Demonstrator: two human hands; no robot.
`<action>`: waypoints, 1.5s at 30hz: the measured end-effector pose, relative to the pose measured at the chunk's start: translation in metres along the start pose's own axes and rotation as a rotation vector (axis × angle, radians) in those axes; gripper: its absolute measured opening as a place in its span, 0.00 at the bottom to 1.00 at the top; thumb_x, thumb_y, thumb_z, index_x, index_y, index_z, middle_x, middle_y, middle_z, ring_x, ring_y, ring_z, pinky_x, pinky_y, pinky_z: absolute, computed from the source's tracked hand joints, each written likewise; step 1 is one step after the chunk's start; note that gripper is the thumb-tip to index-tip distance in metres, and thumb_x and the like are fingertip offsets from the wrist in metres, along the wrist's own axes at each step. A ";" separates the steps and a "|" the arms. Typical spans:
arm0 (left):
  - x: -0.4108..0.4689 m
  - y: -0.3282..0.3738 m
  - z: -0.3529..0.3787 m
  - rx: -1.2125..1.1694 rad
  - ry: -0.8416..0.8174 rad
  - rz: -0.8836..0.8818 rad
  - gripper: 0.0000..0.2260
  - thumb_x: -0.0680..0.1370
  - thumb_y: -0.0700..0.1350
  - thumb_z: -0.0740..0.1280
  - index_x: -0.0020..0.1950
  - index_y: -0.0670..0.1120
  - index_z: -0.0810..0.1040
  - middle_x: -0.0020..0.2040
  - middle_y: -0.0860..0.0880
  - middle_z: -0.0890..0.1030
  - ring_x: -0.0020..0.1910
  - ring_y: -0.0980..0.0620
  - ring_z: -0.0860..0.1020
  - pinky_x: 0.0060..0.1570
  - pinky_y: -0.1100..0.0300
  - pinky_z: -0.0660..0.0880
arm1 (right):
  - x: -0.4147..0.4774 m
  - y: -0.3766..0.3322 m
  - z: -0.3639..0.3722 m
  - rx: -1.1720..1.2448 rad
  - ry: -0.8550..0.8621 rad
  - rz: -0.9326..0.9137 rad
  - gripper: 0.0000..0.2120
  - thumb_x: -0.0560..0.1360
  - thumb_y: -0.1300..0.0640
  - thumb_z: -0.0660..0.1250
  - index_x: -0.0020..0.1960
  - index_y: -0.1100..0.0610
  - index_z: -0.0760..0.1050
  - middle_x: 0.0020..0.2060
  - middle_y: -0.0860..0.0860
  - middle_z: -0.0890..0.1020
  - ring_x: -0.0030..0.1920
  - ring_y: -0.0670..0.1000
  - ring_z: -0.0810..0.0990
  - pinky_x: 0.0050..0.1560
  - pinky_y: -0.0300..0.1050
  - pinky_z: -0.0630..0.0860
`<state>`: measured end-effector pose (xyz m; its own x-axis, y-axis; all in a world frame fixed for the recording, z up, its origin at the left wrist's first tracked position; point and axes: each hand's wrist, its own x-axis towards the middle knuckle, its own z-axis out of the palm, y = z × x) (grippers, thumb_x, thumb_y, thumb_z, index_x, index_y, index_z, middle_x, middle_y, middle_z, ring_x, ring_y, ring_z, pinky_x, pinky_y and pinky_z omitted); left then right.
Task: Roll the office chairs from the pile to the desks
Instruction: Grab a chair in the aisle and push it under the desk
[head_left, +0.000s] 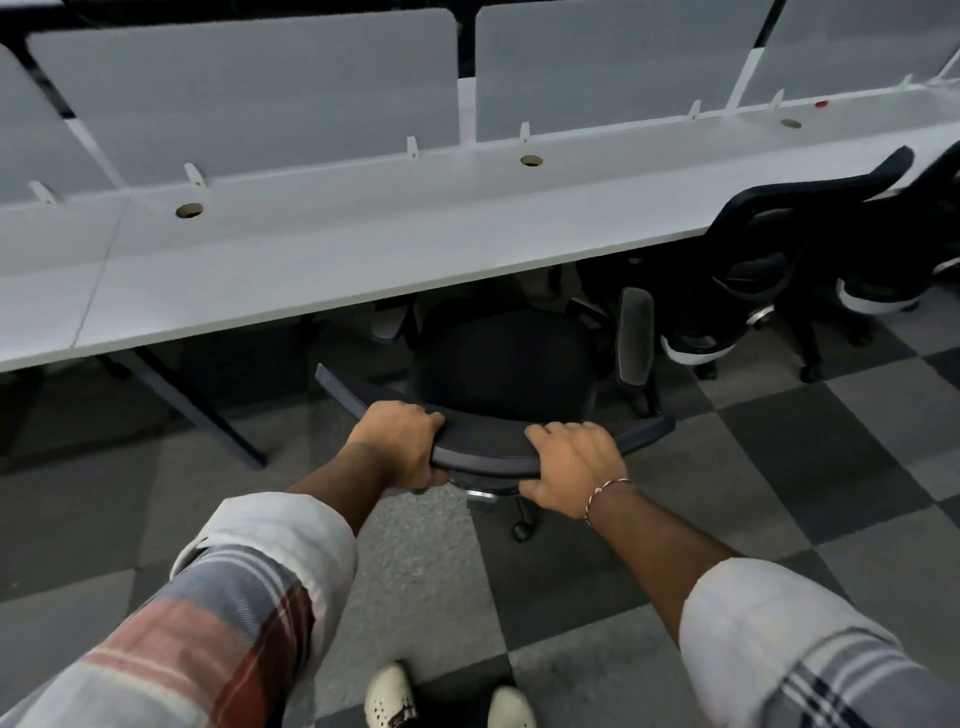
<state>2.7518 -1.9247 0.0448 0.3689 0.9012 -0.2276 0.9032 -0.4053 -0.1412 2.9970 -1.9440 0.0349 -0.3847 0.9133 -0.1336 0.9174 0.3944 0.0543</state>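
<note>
L hand (400, 441) + R hand (569, 467) both curled round top edge of chair backrest (488, 454). Chair seat (504, 358) partly under white desk (311, 260). Two more chairs (779, 249) parked at desk to the right. Looks near placed; pile not in view, remaining count unknown.

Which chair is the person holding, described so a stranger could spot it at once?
Find the long white desk with grey divider screens along its back. At its near edge stands a black office chair, facing the desk. Unlike the black chairs to its right, its curved backrest top is in the grip of the left hand and the right hand.
</note>
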 end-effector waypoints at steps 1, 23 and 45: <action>-0.009 0.004 0.003 -0.007 -0.002 -0.015 0.27 0.69 0.70 0.63 0.58 0.54 0.77 0.49 0.53 0.82 0.49 0.49 0.81 0.48 0.53 0.77 | -0.006 -0.002 0.001 -0.001 -0.007 -0.015 0.26 0.69 0.36 0.64 0.59 0.51 0.73 0.49 0.50 0.81 0.50 0.55 0.80 0.52 0.51 0.73; -0.197 0.111 0.019 -0.078 0.095 -0.088 0.23 0.67 0.70 0.59 0.44 0.52 0.74 0.41 0.51 0.82 0.39 0.47 0.81 0.35 0.57 0.67 | -0.166 -0.041 -0.002 -0.094 -0.055 -0.168 0.31 0.68 0.32 0.63 0.66 0.47 0.71 0.55 0.46 0.81 0.54 0.51 0.80 0.51 0.47 0.75; -0.269 0.149 0.055 -0.068 0.341 -0.058 0.28 0.66 0.73 0.62 0.40 0.47 0.76 0.35 0.48 0.79 0.34 0.45 0.80 0.36 0.55 0.74 | -0.231 -0.052 0.027 -0.067 0.034 -0.314 0.35 0.63 0.32 0.64 0.62 0.53 0.78 0.48 0.49 0.83 0.48 0.52 0.83 0.49 0.50 0.78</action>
<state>2.7748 -2.2362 0.0325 0.3581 0.9265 0.1152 0.9331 -0.3510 -0.0776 3.0408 -2.1785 0.0364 -0.6525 0.7481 -0.1211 0.7446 0.6625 0.0811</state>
